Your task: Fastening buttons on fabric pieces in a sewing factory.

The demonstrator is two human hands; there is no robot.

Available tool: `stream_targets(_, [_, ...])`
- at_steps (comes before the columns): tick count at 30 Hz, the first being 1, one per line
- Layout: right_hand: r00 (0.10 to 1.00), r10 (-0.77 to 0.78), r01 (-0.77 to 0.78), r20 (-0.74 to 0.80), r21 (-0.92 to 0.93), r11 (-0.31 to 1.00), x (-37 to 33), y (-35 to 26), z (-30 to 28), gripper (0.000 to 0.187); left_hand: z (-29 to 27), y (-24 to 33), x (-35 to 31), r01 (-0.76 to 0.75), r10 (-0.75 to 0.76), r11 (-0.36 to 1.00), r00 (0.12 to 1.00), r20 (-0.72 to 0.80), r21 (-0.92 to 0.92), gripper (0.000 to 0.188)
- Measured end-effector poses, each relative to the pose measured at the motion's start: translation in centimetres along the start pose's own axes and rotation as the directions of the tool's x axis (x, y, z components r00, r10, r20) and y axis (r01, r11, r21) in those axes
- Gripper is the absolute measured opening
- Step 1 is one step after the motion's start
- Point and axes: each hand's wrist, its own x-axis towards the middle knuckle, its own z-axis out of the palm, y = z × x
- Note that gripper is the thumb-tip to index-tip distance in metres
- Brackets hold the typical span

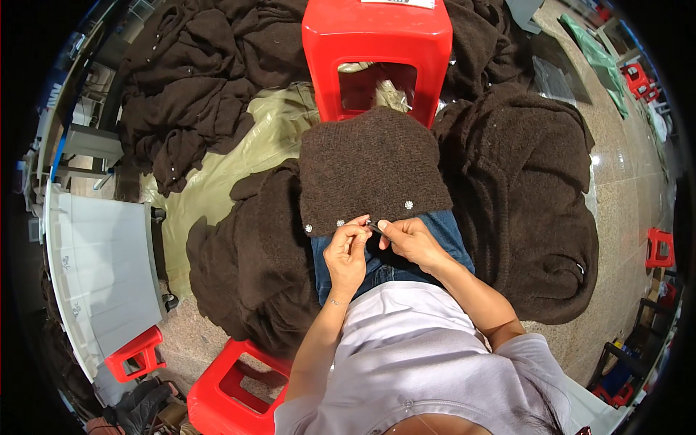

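ok so from my remote seat: the left hand (346, 254) is nearly closed, fingertips pinched at the near edge of the brown knit piece (373, 163). the right hand (412, 241) is curled, thumb and finger gripping a small dark tool (374, 227); can't make out its tip. the knit lies over the lap, on blue jeans (446, 235). i'd guess it's soft, floppy, fairly light, too fuzzy to slip but easy to snag or stretch. i'd grab the edge right beside the shiny buttons (409, 205), which look hard and fiddly. beyond that there's a red stool (377, 32), then dark knit heaps (188, 94) by yellowish plastic sheeting (225, 163).
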Motion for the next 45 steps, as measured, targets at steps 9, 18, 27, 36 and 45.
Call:
stream_targets(9, [0.99,-0.079,0.077,-0.117,-0.02,0.997,0.0,0.6,-0.3,0.047,0.4,0.0,0.2,-0.005,0.006,0.998,1.0,-0.01,0.062,0.002])
stream_targets(18, [0.862,0.023,0.268,-0.507,0.492,0.828,-1.9,0.5,-5.3,0.048,2.6,1.2,1.8,-0.453,0.414,0.677,0.886,0.209,0.581,0.025])
stream_targets(27, [0.868,0.019,0.241,-0.496,0.454,0.858,-1.3,1.0,-5.0,0.048,6.1,-0.8,3.7,-0.41,0.312,0.571,0.91,0.273,0.711,0.028])
stream_targets(36, [0.926,-0.017,0.144,-0.378,0.311,0.939,-1.7,0.5,-4.9,0.047,5.2,-1.5,3.5,-0.174,0.11,0.87,0.981,0.161,0.462,0.005])
stream_targets(45, [0.982,0.005,0.003,-0.19,0.043,0.999,-2.0,0.5,-4.7,0.051,4.1,-2.0,3.2,-0.016,-0.035,0.96,0.984,0.176,0.279,0.004])
